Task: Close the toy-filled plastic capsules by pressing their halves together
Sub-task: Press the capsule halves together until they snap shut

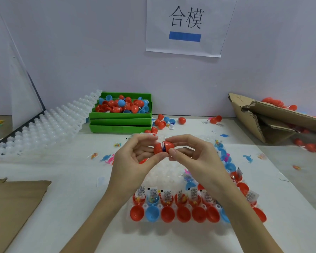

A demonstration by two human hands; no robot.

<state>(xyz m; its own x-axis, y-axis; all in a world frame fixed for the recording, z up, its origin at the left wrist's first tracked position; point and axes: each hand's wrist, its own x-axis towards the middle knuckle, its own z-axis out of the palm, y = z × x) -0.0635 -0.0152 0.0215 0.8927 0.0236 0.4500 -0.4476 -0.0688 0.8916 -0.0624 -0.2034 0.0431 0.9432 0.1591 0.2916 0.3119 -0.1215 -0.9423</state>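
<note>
A red capsule (163, 147) is held above the table between both hands, its two halves partly apart with a white slip and something blue showing in the gap. My left hand (135, 157) pinches the left half, and my right hand (192, 154) pinches the right half. Below my wrists a clear tray (164, 172) holds a row of open red and blue capsule halves (179, 213) and a row of halves filled with toys and paper slips (181, 198). More open capsules run up the tray's right side (230, 167).
Stacked green bins (120, 121) with red and blue capsules stand at the back. White empty trays (49, 125) lean at the left. A torn cardboard box (274, 117) lies at the right, flat cardboard (13, 207) at the lower left. Loose capsules and small toys dot the table.
</note>
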